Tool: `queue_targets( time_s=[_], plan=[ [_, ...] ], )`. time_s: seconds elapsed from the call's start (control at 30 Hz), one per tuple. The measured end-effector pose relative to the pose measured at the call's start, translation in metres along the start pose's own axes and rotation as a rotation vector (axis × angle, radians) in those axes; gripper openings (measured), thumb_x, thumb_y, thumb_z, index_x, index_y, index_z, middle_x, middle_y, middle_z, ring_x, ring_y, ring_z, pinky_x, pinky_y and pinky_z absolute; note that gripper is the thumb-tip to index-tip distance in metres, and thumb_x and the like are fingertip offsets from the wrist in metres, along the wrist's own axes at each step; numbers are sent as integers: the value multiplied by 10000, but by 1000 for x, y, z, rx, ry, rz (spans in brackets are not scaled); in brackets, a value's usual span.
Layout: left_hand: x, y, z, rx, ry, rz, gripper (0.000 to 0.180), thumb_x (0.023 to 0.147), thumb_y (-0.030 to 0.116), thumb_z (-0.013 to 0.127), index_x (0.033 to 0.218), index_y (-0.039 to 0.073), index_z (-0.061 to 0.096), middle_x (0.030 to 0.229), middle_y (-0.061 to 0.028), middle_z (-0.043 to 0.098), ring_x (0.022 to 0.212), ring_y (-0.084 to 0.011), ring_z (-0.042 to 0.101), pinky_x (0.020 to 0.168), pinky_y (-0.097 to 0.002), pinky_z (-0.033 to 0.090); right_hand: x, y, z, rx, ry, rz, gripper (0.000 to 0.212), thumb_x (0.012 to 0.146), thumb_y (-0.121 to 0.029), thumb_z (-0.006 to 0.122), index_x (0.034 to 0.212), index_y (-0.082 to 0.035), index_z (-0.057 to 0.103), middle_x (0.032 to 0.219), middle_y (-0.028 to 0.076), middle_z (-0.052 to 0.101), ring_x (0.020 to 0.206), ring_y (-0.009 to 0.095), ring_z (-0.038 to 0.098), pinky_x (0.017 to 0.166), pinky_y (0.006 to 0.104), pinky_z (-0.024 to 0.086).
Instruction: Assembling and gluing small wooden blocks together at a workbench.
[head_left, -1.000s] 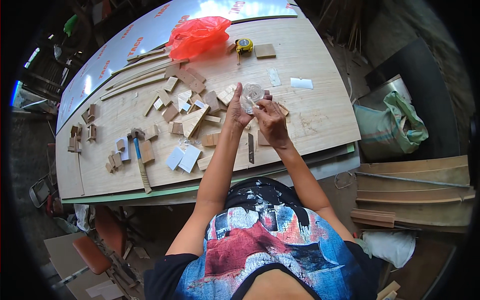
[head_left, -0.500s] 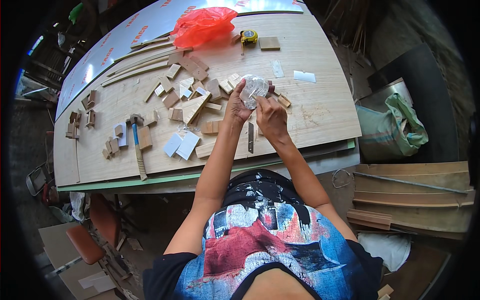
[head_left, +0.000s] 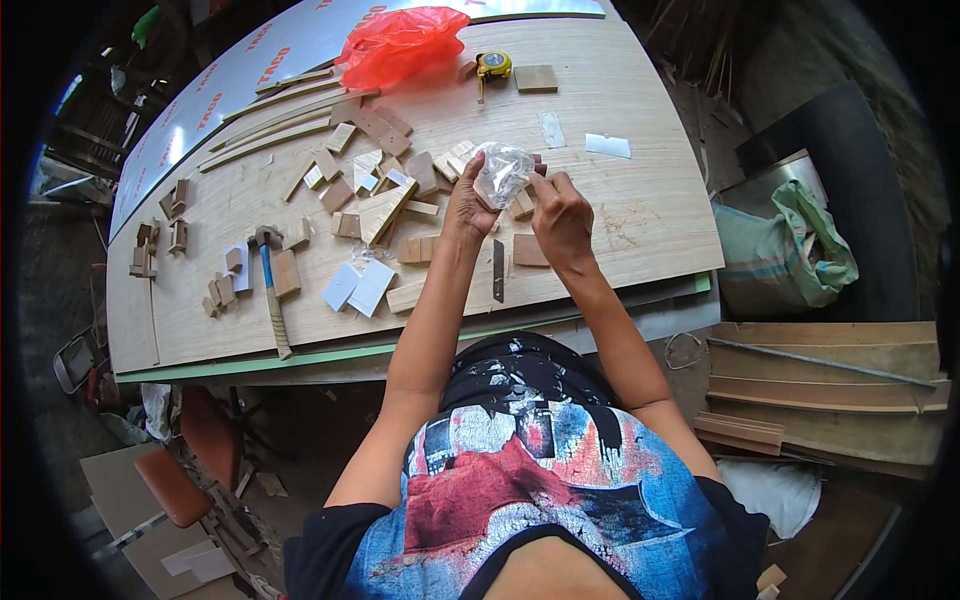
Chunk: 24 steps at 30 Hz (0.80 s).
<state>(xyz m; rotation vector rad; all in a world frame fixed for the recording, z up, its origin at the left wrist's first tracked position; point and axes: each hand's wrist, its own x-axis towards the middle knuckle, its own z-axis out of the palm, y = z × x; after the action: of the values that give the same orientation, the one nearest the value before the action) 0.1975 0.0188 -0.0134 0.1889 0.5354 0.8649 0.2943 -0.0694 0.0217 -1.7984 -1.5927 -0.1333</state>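
Observation:
My left hand (head_left: 470,207) is closed around a crumpled clear plastic bag (head_left: 505,170) and holds it above the table; whitish contents show through it. At the bag's right edge my right hand (head_left: 562,222) is closed in a pinch on what looks like a thin pale stick, its tip against the bag. Below the hands lie a dark flat metal strip (head_left: 498,270) and a brown wooden block (head_left: 530,251). Many small wood offcuts (head_left: 383,212) are heaped left of my left hand.
A claw hammer (head_left: 269,290) lies left on the wooden tabletop (head_left: 640,235). White square pieces (head_left: 372,288) rest nearer the middle. Toward the back are a red plastic bag (head_left: 400,45), a yellow tape measure (head_left: 493,66) and long wood strips (head_left: 270,135). A green sack (head_left: 780,255) stands right of the table.
My right hand has moved right, away from the middle of the plastic bag to its edge, uncovering the brown block. The left hand still holds the bag, which is turned slightly.

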Motion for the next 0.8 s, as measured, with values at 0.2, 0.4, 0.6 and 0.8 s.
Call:
queue_targets(
  time_s=[0.2,0.4,0.6,0.8],
  plan=[
    [9,-1,-9,-49,80,-5,342,756,205,611,1024,34,485,969,-127,568,904,-267,559,801,-391,469,10,14,8,-86,24,-92,273,638,66,533,884,-37,589,732,102,523,655,239,570,559,304,472],
    [12,-2,-11,-36,22,0,344,752,215,619,1020,40,493,953,-108,571,884,-253,563,791,-393,469,8,16,13,-138,-24,-165,206,637,53,518,821,-24,570,706,117,509,651,256,557,558,317,466],
    [3,-4,-2,4,9,14,357,765,246,600,1024,27,489,971,-116,570,889,-255,564,798,-398,461,6,11,11,-137,-143,-112,72,709,-52,457,736,-26,519,686,134,486,638,269,532,572,346,450],
    [7,-8,-7,17,21,38,393,798,307,547,1040,7,470,986,-149,564,901,-272,564,795,-397,462,-1,9,11,-13,-175,-57,136,743,-111,426,674,-32,513,680,147,501,643,284,541,571,362,449]
  ],
)
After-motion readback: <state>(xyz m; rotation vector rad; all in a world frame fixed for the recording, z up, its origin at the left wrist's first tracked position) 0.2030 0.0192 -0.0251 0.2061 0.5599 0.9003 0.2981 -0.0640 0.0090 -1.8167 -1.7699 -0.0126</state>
